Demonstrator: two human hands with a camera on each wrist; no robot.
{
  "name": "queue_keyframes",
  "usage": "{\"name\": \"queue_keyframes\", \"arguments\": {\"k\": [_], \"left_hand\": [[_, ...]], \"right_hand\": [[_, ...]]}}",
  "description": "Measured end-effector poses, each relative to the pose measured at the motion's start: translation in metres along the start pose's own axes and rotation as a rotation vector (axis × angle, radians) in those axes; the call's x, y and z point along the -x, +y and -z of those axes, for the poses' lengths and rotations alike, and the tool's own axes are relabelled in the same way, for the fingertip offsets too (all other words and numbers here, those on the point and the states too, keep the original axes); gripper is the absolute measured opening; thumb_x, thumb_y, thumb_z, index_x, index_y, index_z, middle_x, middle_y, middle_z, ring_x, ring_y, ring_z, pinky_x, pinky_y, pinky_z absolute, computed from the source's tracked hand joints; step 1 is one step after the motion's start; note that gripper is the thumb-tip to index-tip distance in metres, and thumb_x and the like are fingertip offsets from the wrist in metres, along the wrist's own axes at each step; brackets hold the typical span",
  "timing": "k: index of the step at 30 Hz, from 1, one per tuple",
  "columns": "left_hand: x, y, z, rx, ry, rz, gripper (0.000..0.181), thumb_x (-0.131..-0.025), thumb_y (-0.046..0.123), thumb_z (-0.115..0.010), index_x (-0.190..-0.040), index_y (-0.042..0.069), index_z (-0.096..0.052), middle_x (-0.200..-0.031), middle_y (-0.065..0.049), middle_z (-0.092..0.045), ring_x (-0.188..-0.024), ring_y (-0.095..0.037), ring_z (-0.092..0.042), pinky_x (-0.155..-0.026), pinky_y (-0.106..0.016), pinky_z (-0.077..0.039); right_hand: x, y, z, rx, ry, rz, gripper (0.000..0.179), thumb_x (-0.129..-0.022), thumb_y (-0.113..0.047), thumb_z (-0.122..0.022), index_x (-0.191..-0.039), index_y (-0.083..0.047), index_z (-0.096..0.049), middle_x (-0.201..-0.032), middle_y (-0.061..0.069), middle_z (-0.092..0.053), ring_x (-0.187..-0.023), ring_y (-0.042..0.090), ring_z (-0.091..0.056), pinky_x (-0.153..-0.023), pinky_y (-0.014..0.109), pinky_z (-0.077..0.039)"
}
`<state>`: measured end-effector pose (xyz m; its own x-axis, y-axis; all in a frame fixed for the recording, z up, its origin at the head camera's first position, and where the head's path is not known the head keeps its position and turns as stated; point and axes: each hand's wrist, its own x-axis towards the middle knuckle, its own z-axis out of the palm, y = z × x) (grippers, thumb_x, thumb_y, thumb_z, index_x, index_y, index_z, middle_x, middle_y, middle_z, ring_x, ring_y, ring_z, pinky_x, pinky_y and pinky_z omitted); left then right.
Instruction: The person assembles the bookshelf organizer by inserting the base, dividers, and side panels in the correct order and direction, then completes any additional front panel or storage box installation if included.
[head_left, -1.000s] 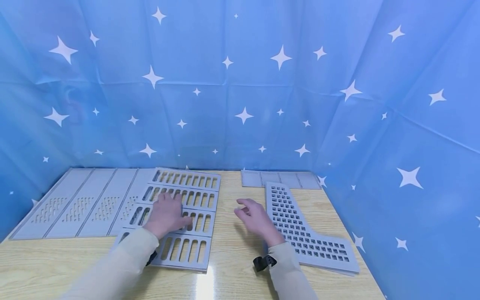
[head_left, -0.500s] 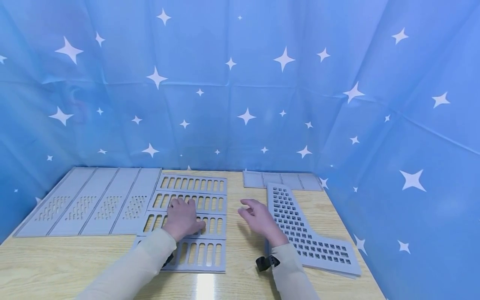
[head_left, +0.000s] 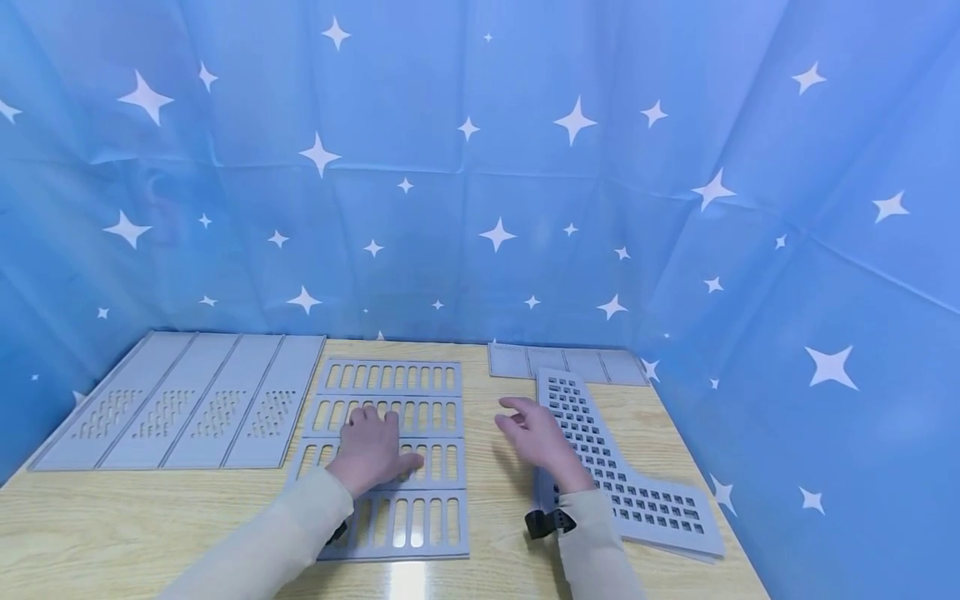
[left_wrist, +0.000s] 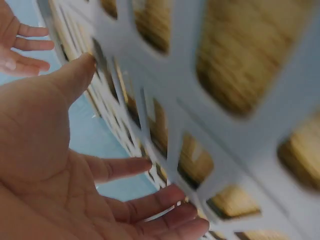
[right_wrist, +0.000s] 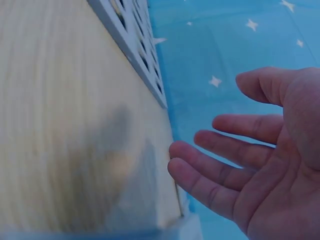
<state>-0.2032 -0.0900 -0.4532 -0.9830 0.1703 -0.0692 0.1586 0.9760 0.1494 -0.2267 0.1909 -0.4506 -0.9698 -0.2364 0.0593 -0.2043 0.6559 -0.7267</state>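
Observation:
My left hand (head_left: 367, 454) lies over a grey slotted panel (head_left: 442, 439), which has rows of long rounded openings and lies on the table. In the left wrist view its fingers are spread, with the tips right at the panel's bars (left_wrist: 182, 100). Off to the right, my right hand (head_left: 536, 433) hovers with nothing in it, its fingers loosely extended and its shadow falling on the wood. Nearest to that hand is an L-shaped grey panel (head_left: 626, 472) full of small square holes. The forearm partly covers this panel's left edge.
On the left lies a wide grey panel (head_left: 247, 358) in strips, with patches of small holes. A smaller grey strip panel (head_left: 510, 361) sits at the back, partly behind the L-shaped one. A starry blue curtain (head_left: 450, 208) borders the wooden table (head_left: 150, 533).
The slotted panel has slid right with my left hand, off the wide panel it overlapped, and now lies straighter. My right hand has shifted only slightly rightward.

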Motion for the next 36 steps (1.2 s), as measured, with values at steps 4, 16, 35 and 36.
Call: {"name": "queue_keyframes", "arguments": {"k": [4, 16, 35, 36], "left_hand": [[0.001, -0.014, 0.004, 0.103, -0.002, -0.054, 0.073, -0.091, 0.052, -0.074, -0.132, -0.008, -0.059, -0.124, -0.038, -0.053, -0.116, -0.052, -0.053, -0.085, -0.059, -0.054], [-0.008, -0.083, 0.007, 0.242, -0.016, -0.025, 0.085, -0.091, 0.043, -0.077, -0.149, -0.010, -0.045, -0.153, -0.042, -0.033, -0.143, -0.059, -0.030, -0.113, -0.068, -0.032], [0.011, -0.079, 0.011, 0.182, -0.035, -0.091, 0.088, -0.087, 0.045, -0.081, -0.146, -0.010, -0.048, -0.142, -0.039, -0.043, -0.131, -0.054, -0.043, -0.102, -0.065, -0.044], [0.012, -0.078, 0.011, 0.179, -0.036, -0.095, 0.088, -0.087, 0.045, -0.081, -0.146, -0.010, -0.048, -0.140, -0.038, -0.045, -0.128, -0.051, -0.045, -0.100, -0.064, -0.046]], "right_hand": [[0.006, 0.007, 0.023, 0.048, 0.011, -0.046, 0.045, -0.105, -0.023, -0.061, -0.143, 0.000, -0.058, -0.144, 0.022, -0.057, -0.120, 0.039, -0.063, -0.094, 0.053, -0.055], [0.038, 0.042, 0.087, 0.359, -0.087, -0.402, 0.075, -0.082, -0.011, -0.079, -0.145, 0.012, -0.047, -0.139, 0.035, -0.054, -0.123, 0.051, -0.055, -0.099, 0.063, -0.048], [0.049, 0.078, 0.100, 0.389, -0.067, -0.427, 0.037, -0.093, -0.011, -0.075, -0.119, 0.012, -0.062, -0.112, 0.029, -0.067, -0.091, 0.033, -0.066, -0.079, 0.050, -0.054], [0.049, 0.080, 0.100, 0.377, -0.061, -0.427, 0.035, -0.094, -0.011, -0.074, -0.117, 0.012, -0.063, -0.110, 0.028, -0.067, -0.089, 0.031, -0.065, -0.078, 0.049, -0.054]]}}
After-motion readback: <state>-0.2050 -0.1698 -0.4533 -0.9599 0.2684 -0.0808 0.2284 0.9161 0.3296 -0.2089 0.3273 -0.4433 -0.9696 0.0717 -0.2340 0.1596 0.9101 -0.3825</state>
